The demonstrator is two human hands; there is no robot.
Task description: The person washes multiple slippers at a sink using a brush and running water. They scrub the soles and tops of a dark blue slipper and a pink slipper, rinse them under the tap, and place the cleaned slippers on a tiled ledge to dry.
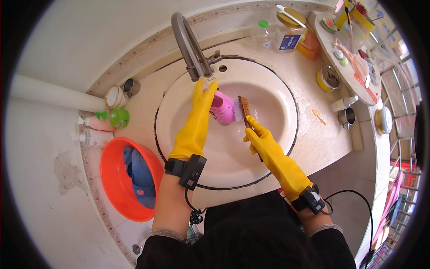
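A pink clog (222,110) is held over the white oval sink (233,168), below the faucet. My left hand (203,101), in a yellow rubber glove, grips it along its left side; some of the fingers are hidden. In my right hand (261,138), gloved the same way, is a scrub brush (244,107) with a brown wooden back. Its pale bristles face left and touch the clog's right side. The brush is tilted, its handle running down through my closed fingers.
A curved metal faucet (186,47) rises behind the sink. At left stands an orange basin (115,197) with blue clogs (143,177) in it, near several bottles (118,117). Rightward are an open can (329,79), a metal cup (346,117) and a cluttered shelf (354,67).
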